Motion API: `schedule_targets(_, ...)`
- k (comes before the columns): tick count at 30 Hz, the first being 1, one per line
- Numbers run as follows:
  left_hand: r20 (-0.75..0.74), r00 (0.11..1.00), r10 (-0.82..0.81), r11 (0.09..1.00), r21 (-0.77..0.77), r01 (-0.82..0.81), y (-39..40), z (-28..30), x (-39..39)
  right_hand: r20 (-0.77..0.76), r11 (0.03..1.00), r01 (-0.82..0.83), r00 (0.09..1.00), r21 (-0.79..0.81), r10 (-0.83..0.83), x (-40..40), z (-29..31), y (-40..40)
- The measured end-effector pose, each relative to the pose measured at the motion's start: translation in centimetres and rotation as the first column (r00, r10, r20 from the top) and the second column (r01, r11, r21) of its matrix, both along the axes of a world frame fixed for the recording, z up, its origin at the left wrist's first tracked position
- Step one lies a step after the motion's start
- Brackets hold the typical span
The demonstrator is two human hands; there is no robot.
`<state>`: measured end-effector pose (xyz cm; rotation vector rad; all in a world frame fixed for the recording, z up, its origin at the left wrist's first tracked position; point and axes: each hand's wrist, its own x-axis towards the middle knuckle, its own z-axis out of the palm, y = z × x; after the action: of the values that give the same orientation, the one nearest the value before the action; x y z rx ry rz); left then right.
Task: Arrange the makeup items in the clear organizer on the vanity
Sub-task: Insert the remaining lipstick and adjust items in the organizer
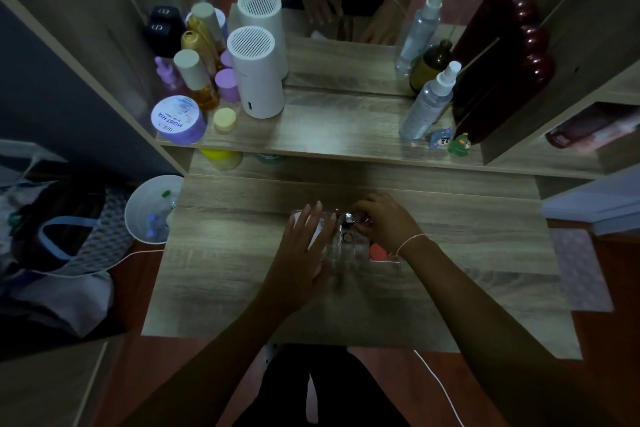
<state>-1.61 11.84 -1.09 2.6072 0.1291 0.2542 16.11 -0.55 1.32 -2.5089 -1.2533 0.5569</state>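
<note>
Head view has your left hand (306, 246) lying flat, fingers spread and relaxed, on the near-left part of the clear organizer (341, 246), steadying it without gripping anything. Your right hand (382, 222) is curled over the far-right compartments, fingertips pinched around a small dark item (349, 218) with a shiny top; what it is stays too dim to tell, and whether it is already seated in a slot is unclear. The organizer sits mid-table on the vanity (242, 253), directly under both hands, its long axis running left to right across you. Since the right hand is the nearer one to the open slots, the placing looks like its job while the left keeps the tray from sliding. A reddish item (377, 251) shows through the organizer's right end. Further out, on the upper shelf at left, a purple jar (177, 120) reads "MOIST HYA", beside a white cylindrical appliance (256, 71); a spray bottle (429, 102) stands at right, its label unreadable.
</note>
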Motion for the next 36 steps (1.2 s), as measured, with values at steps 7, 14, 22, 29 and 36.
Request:
schedule_targets(7,-0.022,0.988,-0.150,0.961,0.230,0.152,-1.0,-0.3,-0.5,0.001,1.000,0.024,1.000,0.008,-0.024,-0.1,-0.1,-0.3)
schedule_targets(14,-0.096,0.984,-0.152,0.962,0.216,0.169,-0.7,-0.1,0.6,-0.006,0.995,0.074,0.997,0.072,-0.074,-0.1,0.8,-1.4)
schedule_targets(22,-0.082,0.990,-0.119,0.967,0.218,0.134,-0.7,0.0,1.7,-0.005,0.989,0.125,0.992,0.078,-0.125,-0.5,1.0,-2.8)
schedule_targets(29,-0.097,0.987,-0.128,0.961,0.232,0.147,-0.9,0.1,1.4,0.018,0.984,0.161,0.986,0.069,-0.163,-0.9,0.9,-2.9)
schedule_targets(36,-0.109,0.986,-0.124,0.964,0.222,0.146,-1.1,1.1,1.3,0.028,0.978,0.196,0.980,0.067,-0.198,-1.3,0.9,-2.8)
